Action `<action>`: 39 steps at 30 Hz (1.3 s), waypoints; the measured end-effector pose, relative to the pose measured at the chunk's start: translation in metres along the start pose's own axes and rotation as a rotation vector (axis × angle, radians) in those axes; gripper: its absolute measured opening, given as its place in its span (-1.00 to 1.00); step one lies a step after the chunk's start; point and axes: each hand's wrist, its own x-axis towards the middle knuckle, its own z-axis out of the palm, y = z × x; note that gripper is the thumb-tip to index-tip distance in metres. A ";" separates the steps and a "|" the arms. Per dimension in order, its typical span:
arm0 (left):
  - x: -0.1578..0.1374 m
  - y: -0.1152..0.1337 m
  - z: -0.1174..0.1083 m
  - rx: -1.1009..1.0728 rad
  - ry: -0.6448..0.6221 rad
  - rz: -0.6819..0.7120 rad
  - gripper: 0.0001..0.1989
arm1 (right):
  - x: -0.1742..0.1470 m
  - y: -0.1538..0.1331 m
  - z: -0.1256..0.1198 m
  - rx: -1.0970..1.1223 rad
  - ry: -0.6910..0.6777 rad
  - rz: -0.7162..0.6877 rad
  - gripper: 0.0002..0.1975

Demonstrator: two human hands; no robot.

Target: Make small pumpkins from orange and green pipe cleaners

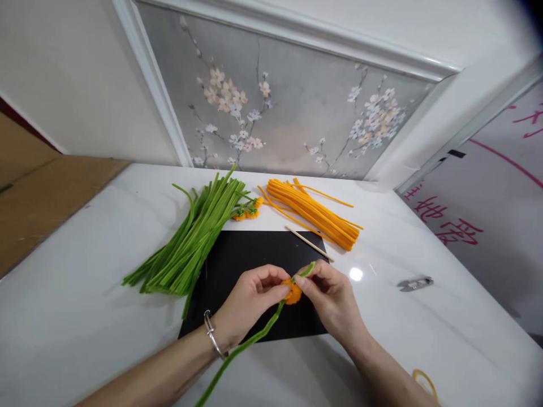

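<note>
Over a black mat [258,249], my left hand [258,297] pinches a small orange pipe-cleaner flower [292,294] between thumb and forefinger. A green pipe cleaner [250,341] runs through or behind the flower, its long end trailing down past my left wrist. Its short upper end sits in my right hand [331,294], closed between thumb and fingers at the flower's upper edge. Exactly how the stem meets the petals is hidden by my fingertips.
A bundle of green pipe cleaners [195,237] lies on the left, with several small orange flowers [250,212] beside it. Orange pipe cleaners [314,215] lie at the back right, near a thin wooden stick [309,244]. Thread snips [416,284] and a yellow ring [425,384] are farther right.
</note>
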 end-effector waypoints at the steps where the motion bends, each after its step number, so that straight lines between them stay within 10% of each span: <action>1: 0.000 -0.001 0.000 -0.022 0.010 -0.003 -0.90 | 0.000 0.000 0.002 0.029 0.001 0.014 -0.79; 11: 0.000 -0.001 0.001 -0.079 0.026 -0.061 -0.86 | 0.011 -0.005 -0.010 0.293 -0.218 0.414 -0.74; 17: 0.000 0.001 0.002 -0.022 0.000 -0.084 -0.87 | 0.014 -0.005 -0.013 0.141 -0.208 0.303 -0.68; 39: -0.001 0.000 0.000 -0.085 0.021 -0.122 -0.85 | 0.014 0.007 -0.011 0.591 -0.274 0.647 -0.71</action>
